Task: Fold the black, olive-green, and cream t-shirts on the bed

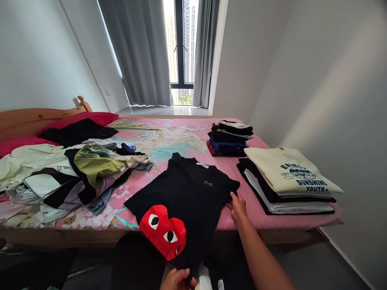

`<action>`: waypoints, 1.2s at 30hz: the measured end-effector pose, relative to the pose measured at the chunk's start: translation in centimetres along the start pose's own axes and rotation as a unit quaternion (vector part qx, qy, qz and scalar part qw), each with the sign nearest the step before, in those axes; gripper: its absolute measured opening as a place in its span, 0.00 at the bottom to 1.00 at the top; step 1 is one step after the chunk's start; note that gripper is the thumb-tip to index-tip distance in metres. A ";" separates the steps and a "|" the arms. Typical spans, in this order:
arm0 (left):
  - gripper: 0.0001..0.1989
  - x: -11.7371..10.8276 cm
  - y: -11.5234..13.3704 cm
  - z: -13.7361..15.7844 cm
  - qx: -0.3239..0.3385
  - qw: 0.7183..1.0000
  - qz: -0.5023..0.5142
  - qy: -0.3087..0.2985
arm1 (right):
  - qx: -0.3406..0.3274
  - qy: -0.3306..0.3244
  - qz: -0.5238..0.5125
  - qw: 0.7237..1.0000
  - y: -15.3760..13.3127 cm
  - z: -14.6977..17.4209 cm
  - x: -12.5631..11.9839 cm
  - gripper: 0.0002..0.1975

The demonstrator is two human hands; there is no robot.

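A black T-shirt (193,189) lies spread across the bed's front edge, its lower part hanging towards me. It has a big red heart with two eyes (163,231) near the hem and small red lettering on the chest. Closed on the sleeve at the shirt's right side is my right hand (238,205), thumb on top. Down at the bottom edge of the view, my left hand (178,279) pinches the hem, partly cut off by the frame.
Left on the bed is a loose heap of clothes (69,173), beside red pillows (90,118). Folded dark clothes (229,139) stand stacked at the back right. A nearer stack has a cream printed top (294,171) uppermost, close to the right wall.
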State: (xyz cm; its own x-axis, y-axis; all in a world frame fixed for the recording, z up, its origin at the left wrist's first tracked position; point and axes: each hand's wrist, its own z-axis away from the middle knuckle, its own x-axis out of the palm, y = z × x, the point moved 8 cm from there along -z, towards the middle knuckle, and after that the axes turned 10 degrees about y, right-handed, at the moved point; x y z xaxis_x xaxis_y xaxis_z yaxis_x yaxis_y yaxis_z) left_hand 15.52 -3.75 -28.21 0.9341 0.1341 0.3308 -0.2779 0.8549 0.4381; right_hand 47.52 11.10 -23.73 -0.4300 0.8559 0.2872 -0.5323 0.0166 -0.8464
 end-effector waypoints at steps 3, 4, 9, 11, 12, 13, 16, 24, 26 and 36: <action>0.08 0.4 0.4 1.2 -0.035 0.998 0.048 0.032 | -0.007 0.001 0.002 1.000 0.1 -0.2 -0.1 0.09; 0.07 0.2 0.6 1.4 -0.033 0.995 0.064 0.062 | -0.009 0.001 0.002 1.000 0.1 -0.3 -0.2 0.09; 0.09 -1.1 0.8 1.2 -0.006 0.985 0.091 0.149 | -0.012 -0.008 0.002 1.000 0.1 -0.3 -0.3 0.09; 0.10 -1.4 0.7 1.0 0.008 0.983 0.091 0.159 | -0.015 -0.006 0.003 1.000 0.1 -0.3 -0.4 0.10; 0.10 -1.5 0.7 1.0 0.015 0.982 0.088 0.164 | -0.017 -0.005 0.003 1.000 0.1 -0.3 -0.5 0.10; 0.11 -1.5 0.7 1.0 0.020 0.982 0.083 0.168 | -0.018 -0.003 0.004 1.000 0.1 -0.4 -0.5 0.10; 0.09 -1.4 0.6 1.4 0.018 0.983 0.074 0.167 | -0.021 0.001 0.005 1.000 0.2 -0.6 -0.6 0.11; 0.09 -0.9 -0.7 1.3 -0.047 0.985 0.088 0.142 | -0.032 0.006 0.013 0.999 0.4 -0.9 -0.7 0.11; 0.10 -1.1 -1.0 1.1 -0.052 0.984 0.091 0.145 | -0.035 0.005 0.012 0.999 0.3 -0.8 -0.8 0.11; 0.13 -0.8 -1.2 1.3 -0.060 0.985 0.074 0.145 | -0.039 0.009 0.013 0.999 0.4 -0.9 -0.8 0.12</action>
State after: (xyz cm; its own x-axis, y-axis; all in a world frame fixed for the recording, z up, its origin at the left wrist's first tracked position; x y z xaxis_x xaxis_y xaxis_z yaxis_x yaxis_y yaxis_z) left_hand 14.77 -5.54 -27.89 0.9150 0.3845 0.1224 -0.4035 0.8660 0.2953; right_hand 48.30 10.87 -24.74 -0.4282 0.8662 0.2576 -0.4628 0.0346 -0.8858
